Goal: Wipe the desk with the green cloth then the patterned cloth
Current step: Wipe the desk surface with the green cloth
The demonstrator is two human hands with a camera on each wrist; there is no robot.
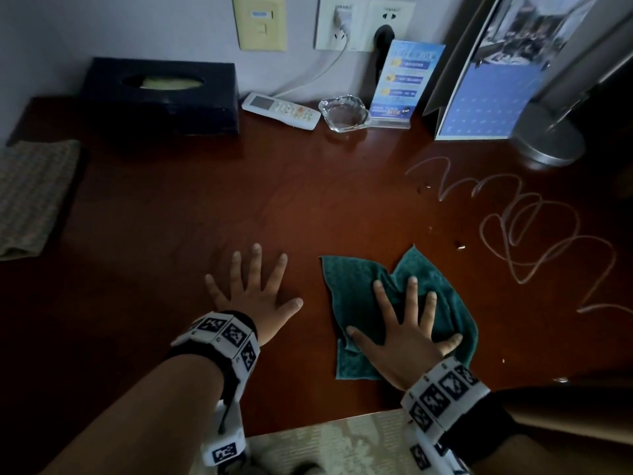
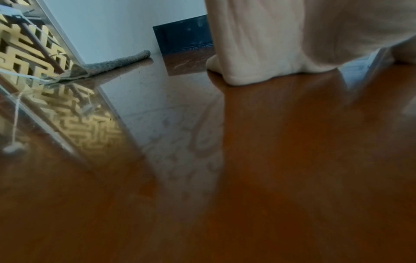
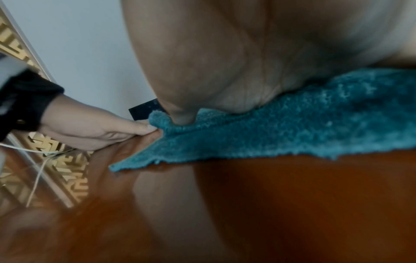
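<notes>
Pressing flat with spread fingers, the right hand holds down one green cloth on the desk. The left hand lies open, fingers spread, on bare wood beside it. One patterned cloth rests at the desk's far left edge.

Right hand: flat on the green cloth, near the desk's front edge.
Left hand: flat on the desk, just left of the cloth.
Patterned cloth: far left edge of the desk.
Tissue box: back left, against the wall.
Remote: right of the tissue box.
Ashtray: between the remote and the sign stand.
Calendar: right of the sign stand.
Lamp base: back right corner.
Scribbled marks: on the desk, behind and right of the green cloth.
</notes>
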